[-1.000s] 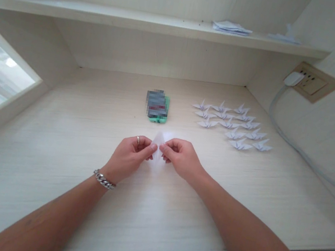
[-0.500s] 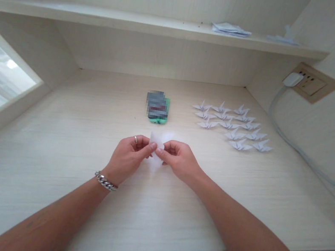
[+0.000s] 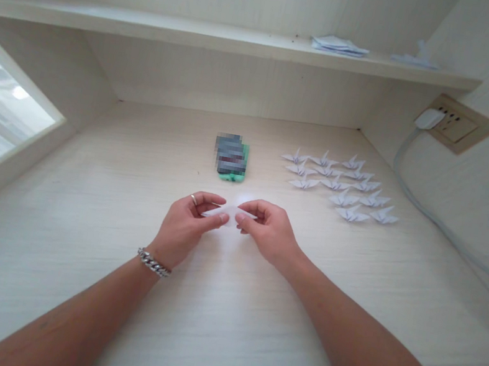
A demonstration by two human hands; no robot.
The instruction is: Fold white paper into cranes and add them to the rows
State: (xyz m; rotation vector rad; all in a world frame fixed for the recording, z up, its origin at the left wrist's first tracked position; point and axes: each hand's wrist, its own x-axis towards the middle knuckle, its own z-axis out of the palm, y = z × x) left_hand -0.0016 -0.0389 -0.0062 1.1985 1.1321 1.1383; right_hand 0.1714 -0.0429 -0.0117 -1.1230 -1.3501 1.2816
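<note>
A small piece of folded white paper (image 3: 228,212) is held just above the pale wooden desk (image 3: 121,237), between both hands. My left hand (image 3: 184,226) pinches its left end; that hand wears a ring, and a silver chain bracelet sits on the wrist. My right hand (image 3: 264,229) pinches the right end with thumb and fingers. The paper now lies nearly flat, and its exact folded shape is hard to make out against the bright desk.
Several folded white paper cranes (image 3: 341,186) lie in rows at the right back of the desk. A green-cased phone (image 3: 231,156) lies behind my hands. A shelf (image 3: 204,34) above carries loose paper (image 3: 339,45). A wall socket with a white plug and cable (image 3: 430,120) is on the right.
The paper stood upright between my fingers; it has been turned and flattened to lie almost level. Both hands stayed in the same spot.
</note>
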